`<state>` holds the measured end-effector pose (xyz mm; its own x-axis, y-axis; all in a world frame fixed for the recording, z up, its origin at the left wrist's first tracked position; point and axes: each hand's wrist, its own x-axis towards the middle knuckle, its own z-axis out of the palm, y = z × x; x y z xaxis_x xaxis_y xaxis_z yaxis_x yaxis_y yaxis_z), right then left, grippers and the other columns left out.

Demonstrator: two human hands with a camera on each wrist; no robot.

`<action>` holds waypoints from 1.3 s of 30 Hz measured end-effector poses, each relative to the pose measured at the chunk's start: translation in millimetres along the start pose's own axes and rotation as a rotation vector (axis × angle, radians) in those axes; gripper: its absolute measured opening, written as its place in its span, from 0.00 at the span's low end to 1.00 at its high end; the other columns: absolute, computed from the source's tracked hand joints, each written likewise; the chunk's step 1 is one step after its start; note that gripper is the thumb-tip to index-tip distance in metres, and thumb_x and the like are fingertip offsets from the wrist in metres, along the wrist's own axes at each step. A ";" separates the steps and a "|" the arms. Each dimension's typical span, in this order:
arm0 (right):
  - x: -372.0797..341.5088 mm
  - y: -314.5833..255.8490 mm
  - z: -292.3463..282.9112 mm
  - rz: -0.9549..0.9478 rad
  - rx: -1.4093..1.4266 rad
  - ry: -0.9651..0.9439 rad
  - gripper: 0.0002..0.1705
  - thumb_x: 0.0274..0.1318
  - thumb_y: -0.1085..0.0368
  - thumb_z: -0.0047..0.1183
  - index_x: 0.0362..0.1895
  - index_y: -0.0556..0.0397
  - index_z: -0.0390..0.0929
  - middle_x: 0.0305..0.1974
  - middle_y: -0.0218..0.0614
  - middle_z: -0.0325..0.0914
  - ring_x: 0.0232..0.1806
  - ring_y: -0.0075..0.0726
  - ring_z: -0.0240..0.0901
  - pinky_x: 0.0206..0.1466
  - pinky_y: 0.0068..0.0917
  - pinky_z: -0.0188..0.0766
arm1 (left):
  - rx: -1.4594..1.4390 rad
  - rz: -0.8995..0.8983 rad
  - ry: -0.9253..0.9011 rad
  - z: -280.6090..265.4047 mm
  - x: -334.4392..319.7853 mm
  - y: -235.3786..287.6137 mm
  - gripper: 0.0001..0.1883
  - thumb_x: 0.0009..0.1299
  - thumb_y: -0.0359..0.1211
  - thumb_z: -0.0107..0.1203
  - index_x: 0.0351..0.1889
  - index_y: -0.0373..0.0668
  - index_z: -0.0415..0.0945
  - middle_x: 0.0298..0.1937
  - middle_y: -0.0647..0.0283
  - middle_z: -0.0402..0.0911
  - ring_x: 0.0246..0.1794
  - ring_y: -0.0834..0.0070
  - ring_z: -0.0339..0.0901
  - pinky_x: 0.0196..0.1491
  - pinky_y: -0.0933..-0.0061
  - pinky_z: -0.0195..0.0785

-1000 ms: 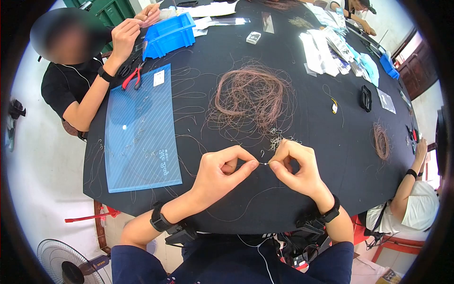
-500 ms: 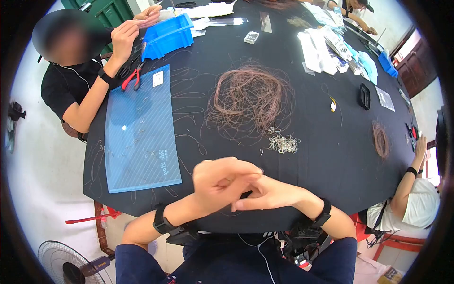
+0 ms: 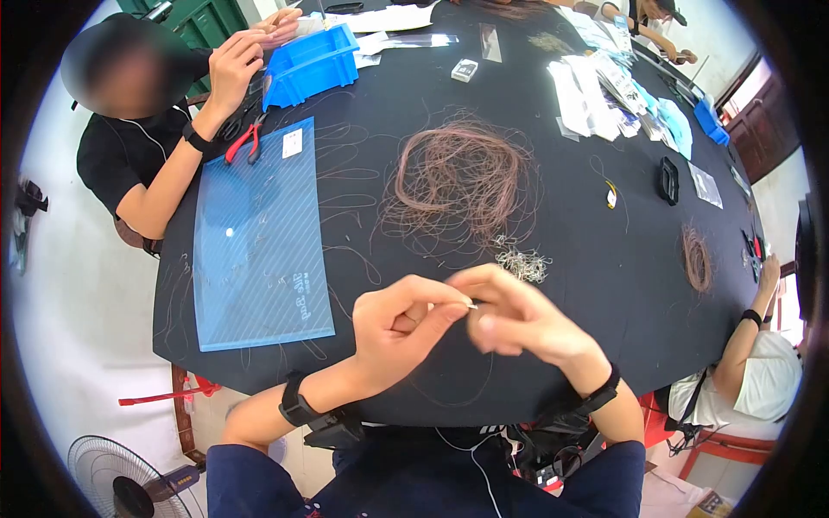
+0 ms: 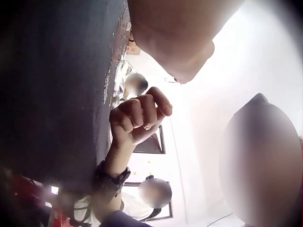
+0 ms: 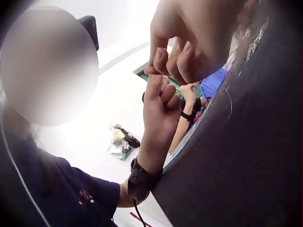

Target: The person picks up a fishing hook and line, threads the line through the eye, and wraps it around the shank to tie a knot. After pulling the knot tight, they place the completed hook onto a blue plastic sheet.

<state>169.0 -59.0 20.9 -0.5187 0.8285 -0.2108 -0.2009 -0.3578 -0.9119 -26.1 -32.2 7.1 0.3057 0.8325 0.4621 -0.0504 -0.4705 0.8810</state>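
Note:
The left hand (image 3: 399,326) pinches a tiny metal hook (image 3: 471,304) between thumb and index fingertip; the hook (image 4: 173,81) also shows at its fingertips in the left wrist view. Close against it on the right is the right hand (image 3: 528,321), blurred, with curled fingers around a thin line (image 3: 490,380) that loops down below; the exact grip is hidden. Beyond the hands lie a pile of small hooks (image 3: 523,262) and a tangled coil of brown line (image 3: 462,181).
On the left lies a blue file bag (image 3: 259,250) with lines across it, then red pliers (image 3: 244,145) and a blue bin (image 3: 311,65). A smaller coil (image 3: 696,259), black tray (image 3: 667,180) and white papers (image 3: 580,95) are on the right. Other people sit around the table.
The right hand has swung from beside the left fingertips, down below them, and back up to their right. The left hand keeps its pinch and has shifted only slightly.

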 end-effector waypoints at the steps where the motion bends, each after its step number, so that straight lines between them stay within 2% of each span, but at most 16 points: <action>1: 2.1 -0.1 8.2 0.037 0.010 -0.048 0.35 0.58 0.66 0.53 0.67 0.52 0.52 0.45 0.37 0.74 0.29 0.17 0.66 0.22 0.12 0.56 | -0.014 0.016 -0.034 1.3 -0.6 -0.3 0.06 0.62 0.24 0.62 0.36 0.40 0.81 0.11 0.76 0.63 0.11 0.93 0.51 0.16 0.84 0.43; 3: 7.9 13.7 15.3 0.128 0.022 -0.206 0.46 0.55 0.69 0.56 0.71 0.50 0.41 0.43 0.37 0.74 0.34 0.19 0.69 0.22 0.16 0.61 | -0.061 0.064 -0.031 9.3 -0.2 -0.9 0.06 0.62 0.23 0.61 0.36 0.40 0.81 0.10 0.77 0.61 0.11 0.93 0.50 0.16 0.84 0.43; 6: 13.5 35.6 26.0 0.085 0.092 -0.441 0.45 0.58 0.65 0.55 0.71 0.51 0.39 0.33 0.31 0.73 0.27 0.16 0.66 0.25 0.16 0.59 | -0.038 0.055 -0.023 9.5 -1.0 -1.7 0.07 0.61 0.22 0.61 0.37 0.40 0.81 0.11 0.77 0.61 0.12 0.93 0.50 0.16 0.83 0.42; 7: 7.0 25.5 18.5 0.258 0.052 -0.448 0.39 0.60 0.63 0.55 0.69 0.53 0.47 0.26 0.25 0.70 0.25 0.15 0.61 0.26 0.16 0.57 | -0.002 0.016 -0.008 7.5 -1.0 0.9 0.07 0.61 0.22 0.62 0.37 0.40 0.81 0.11 0.77 0.61 0.12 0.93 0.50 0.16 0.83 0.42; 8: 2.9 15.8 18.9 0.174 -0.108 -0.306 0.24 0.63 0.59 0.50 0.60 0.56 0.64 0.21 0.19 0.63 0.22 0.14 0.55 0.24 0.16 0.52 | 0.035 -0.022 0.008 5.2 -0.5 3.6 0.08 0.60 0.22 0.62 0.37 0.40 0.81 0.11 0.77 0.62 0.12 0.93 0.50 0.16 0.83 0.42; 10: -0.1 7.7 2.2 0.178 -0.064 -0.192 0.16 0.66 0.56 0.46 0.46 0.57 0.75 0.19 0.16 0.58 0.21 0.13 0.51 0.23 0.15 0.48 | 0.062 -0.015 0.000 1.7 2.4 5.9 0.06 0.62 0.22 0.61 0.36 0.39 0.80 0.13 0.77 0.64 0.13 0.94 0.50 0.17 0.85 0.41; 14: -10.4 -2.5 -17.4 -0.184 0.067 0.095 0.19 0.66 0.54 0.45 0.31 0.57 0.75 0.25 0.26 0.63 0.21 0.15 0.54 0.22 0.15 0.49 | 0.122 -0.014 0.020 0.2 4.4 5.0 0.04 0.63 0.23 0.61 0.36 0.38 0.80 0.14 0.78 0.63 0.14 0.94 0.48 0.18 0.85 0.39; 16: -10.3 -4.5 -27.9 -0.475 0.131 0.144 0.19 0.64 0.53 0.46 0.30 0.56 0.74 0.34 0.36 0.68 0.25 0.22 0.60 0.28 0.18 0.57 | 0.114 0.000 0.008 -0.2 4.6 2.2 0.05 0.62 0.22 0.61 0.36 0.38 0.80 0.13 0.77 0.64 0.12 0.94 0.49 0.17 0.84 0.40; 17: -12.9 -7.8 -33.5 -0.554 0.161 0.183 0.19 0.62 0.51 0.46 0.28 0.53 0.73 0.39 0.43 0.69 0.34 0.30 0.65 0.40 0.24 0.61 | 0.113 -0.009 -0.008 -0.6 4.4 1.5 0.05 0.62 0.22 0.61 0.36 0.38 0.80 0.13 0.77 0.64 0.12 0.93 0.49 0.17 0.84 0.40; 20: -15.1 -16.5 -38.0 -0.712 0.368 0.298 0.14 0.65 0.54 0.43 0.31 0.48 0.70 0.38 0.39 0.70 0.46 0.38 0.64 0.54 0.37 0.62 | 0.123 -0.037 -0.077 -0.1 4.2 2.3 0.05 0.62 0.23 0.61 0.35 0.39 0.80 0.14 0.75 0.64 0.12 0.92 0.50 0.17 0.83 0.41; 21: -14.9 -16.2 -46.3 -0.748 0.435 0.174 0.11 0.66 0.57 0.43 0.33 0.48 0.69 0.35 0.35 0.69 0.41 0.36 0.65 0.57 0.40 0.63 | 0.137 -0.047 -0.113 1.1 4.8 5.0 0.04 0.62 0.23 0.61 0.34 0.39 0.80 0.14 0.74 0.63 0.12 0.92 0.50 0.17 0.82 0.42; 24: -19.3 -17.8 -50.8 -0.686 0.520 0.114 0.10 0.66 0.59 0.44 0.33 0.48 0.68 0.32 0.30 0.69 0.34 0.29 0.64 0.51 0.33 0.65 | 0.205 -0.060 -0.212 2.4 6.0 5.0 0.03 0.61 0.24 0.62 0.31 0.38 0.80 0.13 0.75 0.60 0.13 0.92 0.50 0.18 0.83 0.42; 25: -17.6 -15.1 -50.4 -0.701 0.511 0.123 0.08 0.66 0.61 0.44 0.38 0.51 0.69 0.29 0.28 0.68 0.23 0.19 0.57 0.35 0.21 0.65 | 0.232 -0.062 -0.243 2.4 6.0 4.4 0.03 0.60 0.25 0.62 0.30 0.38 0.80 0.12 0.76 0.59 0.13 0.92 0.49 0.18 0.84 0.42; 29: -21.3 -16.7 -38.7 -0.445 0.190 0.305 0.15 0.66 0.65 0.45 0.53 0.60 0.67 0.23 0.29 0.68 0.15 0.10 0.45 0.15 0.12 0.44 | 0.266 -0.118 -0.224 -2.7 8.6 5.1 0.04 0.60 0.26 0.61 0.31 0.39 0.77 0.12 0.72 0.57 0.12 0.88 0.50 0.18 0.80 0.45; 35: -17.5 -15.5 -29.1 -0.306 0.047 0.232 0.15 0.64 0.66 0.49 0.52 0.58 0.70 0.26 0.33 0.78 0.16 0.09 0.53 0.19 0.11 0.46 | 0.250 -0.253 -0.238 -5.2 10.7 3.6 0.03 0.62 0.26 0.60 0.32 0.39 0.78 0.10 0.76 0.53 0.12 0.90 0.48 0.19 0.82 0.43; 39: -17.7 -15.4 -31.4 -0.234 -0.138 0.222 0.08 0.61 0.66 0.53 0.40 0.57 0.79 0.31 0.37 0.83 0.19 0.10 0.61 0.20 0.11 0.51 | 0.222 -0.272 -0.250 -4.8 10.8 5.0 0.03 0.62 0.26 0.60 0.33 0.40 0.78 0.10 0.75 0.52 0.12 0.90 0.48 0.19 0.82 0.43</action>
<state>207.4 -54.6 27.6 -0.2759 0.9600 -0.0477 -0.1707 -0.0977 -0.9805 -27.6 -24.2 17.0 0.5022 0.8511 0.1528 0.2616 -0.3180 0.9113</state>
